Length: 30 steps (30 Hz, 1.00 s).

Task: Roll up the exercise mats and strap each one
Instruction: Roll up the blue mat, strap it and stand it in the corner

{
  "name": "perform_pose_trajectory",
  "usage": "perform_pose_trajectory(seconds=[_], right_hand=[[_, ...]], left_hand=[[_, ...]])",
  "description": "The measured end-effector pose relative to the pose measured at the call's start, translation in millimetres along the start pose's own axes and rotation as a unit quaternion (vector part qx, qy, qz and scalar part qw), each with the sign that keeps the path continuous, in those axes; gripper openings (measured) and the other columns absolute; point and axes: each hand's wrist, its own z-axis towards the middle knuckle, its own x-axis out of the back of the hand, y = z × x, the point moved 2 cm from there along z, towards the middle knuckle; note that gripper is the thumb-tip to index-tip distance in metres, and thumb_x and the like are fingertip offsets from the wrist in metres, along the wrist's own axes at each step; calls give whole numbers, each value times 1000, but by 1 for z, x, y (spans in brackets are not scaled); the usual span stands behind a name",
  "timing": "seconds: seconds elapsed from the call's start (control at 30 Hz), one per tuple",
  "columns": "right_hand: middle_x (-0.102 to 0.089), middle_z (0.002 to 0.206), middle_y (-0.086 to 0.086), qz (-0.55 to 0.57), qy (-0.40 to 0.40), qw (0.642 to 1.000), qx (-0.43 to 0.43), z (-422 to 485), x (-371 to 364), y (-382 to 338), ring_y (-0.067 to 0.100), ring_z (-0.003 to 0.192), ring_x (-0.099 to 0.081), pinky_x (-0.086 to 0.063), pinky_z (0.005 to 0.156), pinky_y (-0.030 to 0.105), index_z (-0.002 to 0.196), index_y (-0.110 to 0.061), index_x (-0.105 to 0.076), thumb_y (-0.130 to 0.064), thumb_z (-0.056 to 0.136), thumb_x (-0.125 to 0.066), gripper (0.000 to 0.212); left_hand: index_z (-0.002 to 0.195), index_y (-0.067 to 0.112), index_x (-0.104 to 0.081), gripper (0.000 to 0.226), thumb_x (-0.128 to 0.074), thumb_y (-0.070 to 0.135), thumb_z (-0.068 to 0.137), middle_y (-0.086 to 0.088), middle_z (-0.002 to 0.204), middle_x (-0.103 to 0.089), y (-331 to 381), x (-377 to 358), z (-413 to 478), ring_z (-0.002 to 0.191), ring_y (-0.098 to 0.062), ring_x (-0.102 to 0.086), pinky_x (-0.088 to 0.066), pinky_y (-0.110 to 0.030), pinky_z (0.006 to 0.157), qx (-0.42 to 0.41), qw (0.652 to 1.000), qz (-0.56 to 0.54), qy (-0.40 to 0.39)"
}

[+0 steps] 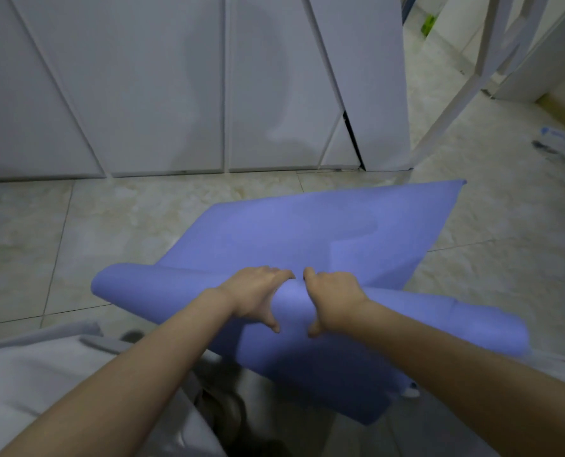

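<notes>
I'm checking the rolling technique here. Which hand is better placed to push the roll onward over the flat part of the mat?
Neither clearly: left hand and right hand both grip the roll near its middle, fingers over the top. The blue mat lies flat ahead; both should push together.

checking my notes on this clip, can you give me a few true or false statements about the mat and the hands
1. Both hands rest on the rolled part of the blue mat. True: the left hand and right hand sit side by side near the middle of the roll.
2. The mat is fully rolled. False: a flat stretch still lies on the tiled floor.
3. A strap is fastened around the roll. False: no strap shows.
4. White panelled doors stand beyond the mat. True.
</notes>
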Motion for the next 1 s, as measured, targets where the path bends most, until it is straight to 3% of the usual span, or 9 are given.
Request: perform_pose_trajectory(seconds=[0.1,0.23,0.4,0.5,0.57,0.67,0.87,0.93,1.0], right_hand=[[-61,116,8,30,-9,999,0,7,5,11,30,105,-59,-37,72,32,124,-10,-36,-47,66,-79,81],[-58,122,5,112,-51,992,-29,12,3,25,27,111,-56,-42,83,33,127,-15,-37,-53,61,-80,88],[-56,124,1,206,-85,974,-49,10,-1,28,24,110,-55,-45,87,31,132,-20,-37,-54,60,-81,92],[-56,119,-1,253,-104,961,-44,8,-1,27,21,104,-55,-47,85,31,126,-21,-41,-49,61,-82,81],[-56,113,-2,288,-125,949,-34,5,1,27,19,99,-56,-48,81,30,119,-21,-43,-45,63,-83,73],[-56,110,-4,287,-146,946,-26,2,2,28,18,97,-57,-49,81,31,116,-22,-43,-49,65,-80,69],[-58,118,3,70,-47,996,-14,-11,8,14,25,105,-59,-42,80,33,133,-15,-34,-58,69,-72,85],[-62,96,14,-55,60,996,-21,-13,-1,0,28,81,-64,-43,65,30,126,-2,-50,-53,48,-86,100],[-56,60,14,-67,156,985,-34,-20,-5,-9,24,48,-56,-41,48,25,95,2,-72,-41,12,-92,95]], left_hand=[[140,22,-32,89,-77,48,69,1,135,-45,1,-1,-5,124,-21,-41,-30,-32,99,-10,999,5,35],[151,15,-2,114,-70,57,71,-7,149,-24,12,-15,-12,137,-23,-21,-11,-43,113,-16,991,116,64],[146,18,23,126,-67,63,71,-11,156,-4,12,-21,-16,145,-27,-1,5,-53,114,-11,986,151,70],[152,17,3,120,-71,62,67,-12,146,-28,6,-15,-14,139,-27,-22,1,-50,115,-37,988,127,82],[149,15,-20,110,-74,57,63,-10,131,-43,7,-15,-12,125,-28,-40,-13,-46,114,-53,988,114,93],[136,18,-39,87,-76,50,64,-4,115,-53,12,-9,-9,105,-26,-50,-34,-33,91,-49,990,97,93],[126,23,-44,73,-76,49,66,-1,110,-60,12,-2,-2,103,-24,-54,-41,-34,79,-7,996,43,73],[133,25,-40,82,-78,50,65,1,117,-60,13,-2,0,109,-24,-54,-42,-34,85,-2,997,25,67],[138,27,-35,89,-79,50,64,2,121,-60,16,-1,2,111,-24,-54,-41,-32,86,-6,998,15,62]])
